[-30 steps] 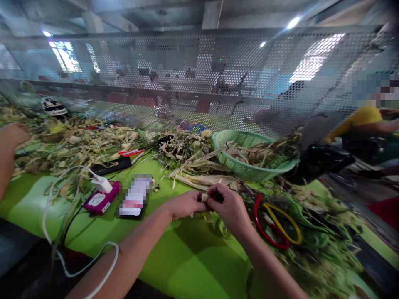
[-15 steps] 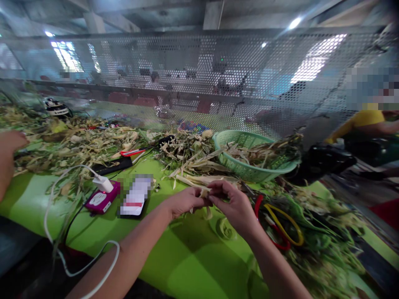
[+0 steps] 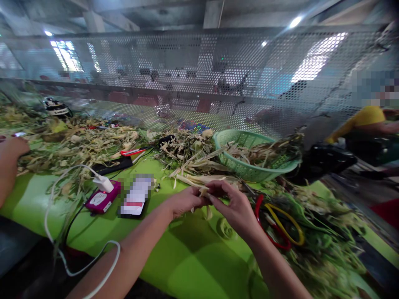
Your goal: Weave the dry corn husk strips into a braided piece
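My left hand (image 3: 186, 202) and my right hand (image 3: 236, 208) meet above the green table, fingertips pinched together on a small pale strip of corn husk (image 3: 204, 191). A loose end hangs below the fingers. Part of the strip is hidden by the fingers. Just under my right hand, a pale green curled strip (image 3: 227, 229) lies on the table. Longer dry husks (image 3: 199, 179) lie right behind both hands. Scissors with red and yellow handles (image 3: 300, 232) rest to the right of my right hand.
A green plastic basket (image 3: 255, 171) holds dry husks. A phone (image 3: 135, 197), a magenta power box (image 3: 102, 198) and a white cable (image 3: 46, 216) lie left; the cable crosses my left forearm. Another person's hand (image 3: 14, 147) is at the far left. Mesh panel (image 3: 174, 83) stands behind.
My two hands stay almost in place, still pinching the strip. At the far left, the other person's hand has come further into view.
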Motion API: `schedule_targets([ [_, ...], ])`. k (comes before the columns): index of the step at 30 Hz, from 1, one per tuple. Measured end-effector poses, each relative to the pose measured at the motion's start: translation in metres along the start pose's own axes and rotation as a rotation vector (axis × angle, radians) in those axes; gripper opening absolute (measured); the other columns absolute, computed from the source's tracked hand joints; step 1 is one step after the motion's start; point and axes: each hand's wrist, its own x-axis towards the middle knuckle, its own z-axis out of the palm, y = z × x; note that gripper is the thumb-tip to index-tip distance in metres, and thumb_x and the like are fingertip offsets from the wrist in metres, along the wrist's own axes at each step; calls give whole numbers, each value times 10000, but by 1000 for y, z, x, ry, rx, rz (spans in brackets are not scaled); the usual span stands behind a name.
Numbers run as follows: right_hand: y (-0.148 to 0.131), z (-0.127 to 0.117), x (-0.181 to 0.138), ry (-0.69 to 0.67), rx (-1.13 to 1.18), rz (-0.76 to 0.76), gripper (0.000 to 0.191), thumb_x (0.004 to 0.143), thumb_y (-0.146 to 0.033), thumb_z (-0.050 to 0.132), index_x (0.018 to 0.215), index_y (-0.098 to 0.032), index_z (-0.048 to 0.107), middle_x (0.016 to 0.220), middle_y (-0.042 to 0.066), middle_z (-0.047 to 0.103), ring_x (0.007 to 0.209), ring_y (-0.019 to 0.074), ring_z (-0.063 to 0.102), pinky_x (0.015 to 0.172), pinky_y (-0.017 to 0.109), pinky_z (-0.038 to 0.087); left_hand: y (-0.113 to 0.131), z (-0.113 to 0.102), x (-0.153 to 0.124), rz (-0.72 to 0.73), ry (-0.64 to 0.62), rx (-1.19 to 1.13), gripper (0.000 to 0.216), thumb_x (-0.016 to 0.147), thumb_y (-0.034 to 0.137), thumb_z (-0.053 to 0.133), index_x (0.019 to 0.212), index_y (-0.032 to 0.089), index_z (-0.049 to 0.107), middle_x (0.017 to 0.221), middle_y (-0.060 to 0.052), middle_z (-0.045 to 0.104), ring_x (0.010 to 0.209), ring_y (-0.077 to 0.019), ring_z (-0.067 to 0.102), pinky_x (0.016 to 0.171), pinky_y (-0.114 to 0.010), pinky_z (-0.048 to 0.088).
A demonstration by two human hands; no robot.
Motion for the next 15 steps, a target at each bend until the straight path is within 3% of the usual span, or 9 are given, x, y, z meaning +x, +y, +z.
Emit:
schedule_targets([
  [7, -5, 0, 0, 130, -167, -139, 245, 778, -122, 560, 981, -227, 650, 1083, 79, 595, 917, 196, 623, 776, 309, 528, -5, -5, 3, -2, 2, 74, 165, 614, 231, 726, 688, 135, 614, 529, 59, 445, 517, -61, 320, 513, -222, 219],
  [15, -10, 8, -2, 116, -328, -236, 274, 820, -135, 541, 1049, -249, 636, 1075, 74, 620, 1024, 225, 592, 887, 350, 490, -15, -2, 5, 34, -11, 54, 164, 599, 227, 707, 612, 141, 568, 541, 58, 425, 539, -66, 341, 524, -231, 234],
])
